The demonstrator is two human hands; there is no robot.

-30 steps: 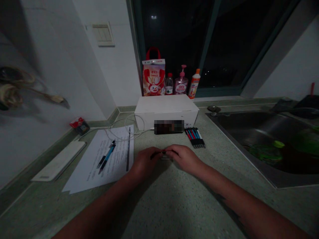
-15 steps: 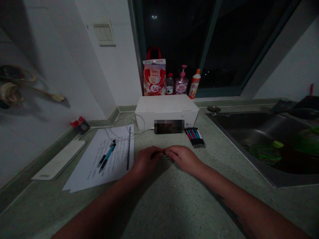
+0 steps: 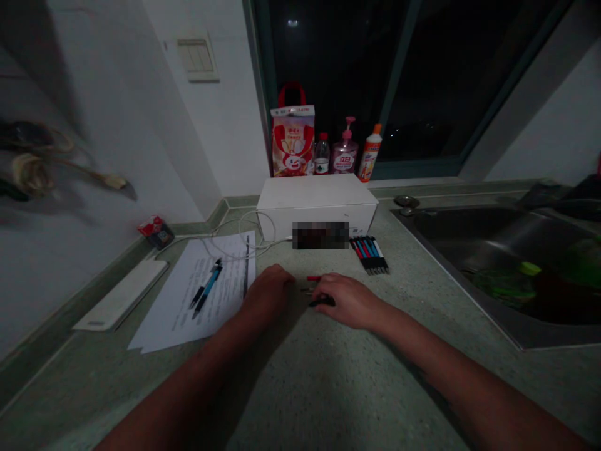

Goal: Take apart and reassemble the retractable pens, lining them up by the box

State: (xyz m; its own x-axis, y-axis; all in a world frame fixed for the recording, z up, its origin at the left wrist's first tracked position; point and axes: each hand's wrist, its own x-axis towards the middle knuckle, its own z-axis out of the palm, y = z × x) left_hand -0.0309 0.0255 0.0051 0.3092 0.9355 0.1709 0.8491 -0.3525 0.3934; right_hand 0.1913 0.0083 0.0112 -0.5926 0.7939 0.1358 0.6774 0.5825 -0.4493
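Left hand (image 3: 267, 293): resting on the bench (image 3: 291, 394), just left of the small pen parts, fingers loosely curled, nothing visible in them.
Right hand (image 3: 347, 302): on the bench, fingertips over a dark pen barrel (image 3: 322, 301); grip on it impossible to tell.
Loose pen parts: dark pen barrel between the hands, nearer the right; red pen piece (image 3: 313, 278) and small metal pieces (image 3: 307, 290) just far of it, on the bare bench.
Paper: printed sheets (image 3: 164, 319) left of the hands, two pens (image 3: 206, 289) lying on top, a white cable (image 3: 244, 241) crossing the far edge.
Pen bundle: row of blue, red and black pens (image 3: 369, 255) lying side by side, far right of the hands.
Box: white cardboard box (image 3: 315, 199) at the far side, a blurred dark object (image 3: 320, 235) in front of it.
Sink: steel basin (image 3: 469, 235) at right, green items (image 3: 504, 282) inside, too dim to identify.
Window ledge: printed bag (image 3: 293, 141), water bottle (image 3: 322, 155), pink pump bottle (image 3: 345, 155), orange-capped bottle (image 3: 370, 153), all upright behind the box.
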